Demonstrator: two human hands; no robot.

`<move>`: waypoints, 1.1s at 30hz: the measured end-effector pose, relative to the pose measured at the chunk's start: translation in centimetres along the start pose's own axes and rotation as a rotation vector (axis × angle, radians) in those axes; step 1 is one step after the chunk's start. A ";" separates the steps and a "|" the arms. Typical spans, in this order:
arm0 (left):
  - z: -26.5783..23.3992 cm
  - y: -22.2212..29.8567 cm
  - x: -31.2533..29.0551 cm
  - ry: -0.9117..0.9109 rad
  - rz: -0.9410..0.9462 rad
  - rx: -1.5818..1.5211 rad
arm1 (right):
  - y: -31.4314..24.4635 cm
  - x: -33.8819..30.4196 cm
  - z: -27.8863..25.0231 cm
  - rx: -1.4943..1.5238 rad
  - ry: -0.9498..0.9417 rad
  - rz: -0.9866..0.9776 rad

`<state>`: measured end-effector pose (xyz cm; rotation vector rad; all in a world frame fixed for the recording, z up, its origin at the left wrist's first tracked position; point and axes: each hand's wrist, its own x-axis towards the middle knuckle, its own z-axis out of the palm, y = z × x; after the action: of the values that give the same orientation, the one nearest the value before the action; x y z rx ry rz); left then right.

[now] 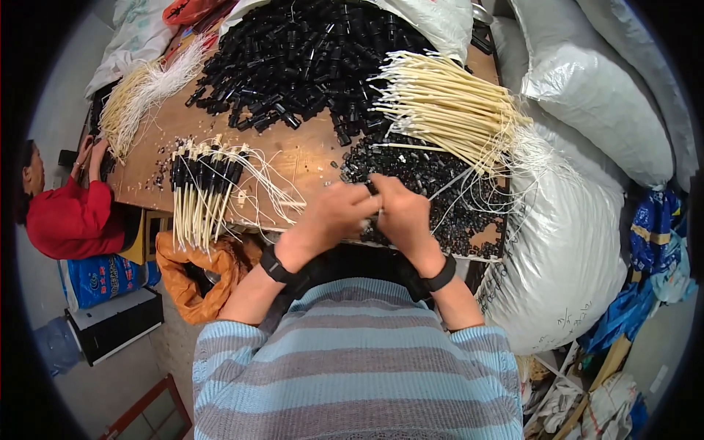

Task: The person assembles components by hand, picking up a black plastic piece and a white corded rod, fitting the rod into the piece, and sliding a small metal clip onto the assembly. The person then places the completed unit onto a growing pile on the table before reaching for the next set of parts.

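Observation:
My left hand (331,214) and my right hand (403,214) meet above the front edge of the table, both closed with fingertips pinched together. Whatever is between them is too small and covered to name. Beyond and under them spreads a heap of tiny black parts (455,202). A pale cord (449,183) runs close to my right hand. Left of my hands lies a row of black-capped cream rods (205,194), with thin white strings trailing toward my left wrist. A large bundle of cream rods (447,103) with white strings rests beyond my right hand.
Black plastic tubes (315,59) are piled at the back of the wooden table (290,147). White sacks (565,242) crowd the right side. An orange bag (183,293) hangs open below the left front edge. A person in red (81,220) works at the far left, beside another string bundle (139,103).

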<state>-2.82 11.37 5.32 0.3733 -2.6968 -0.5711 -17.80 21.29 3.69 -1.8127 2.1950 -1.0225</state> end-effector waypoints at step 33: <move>1.1 -2.0 -2.0 -0.103 -0.351 -0.290 | -0.5 -0.8 1.3 0.179 -0.062 -0.043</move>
<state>-1.12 10.62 2.99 0.7588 -2.6024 -1.0920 -16.55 21.43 2.68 -1.7939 1.9682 -1.1166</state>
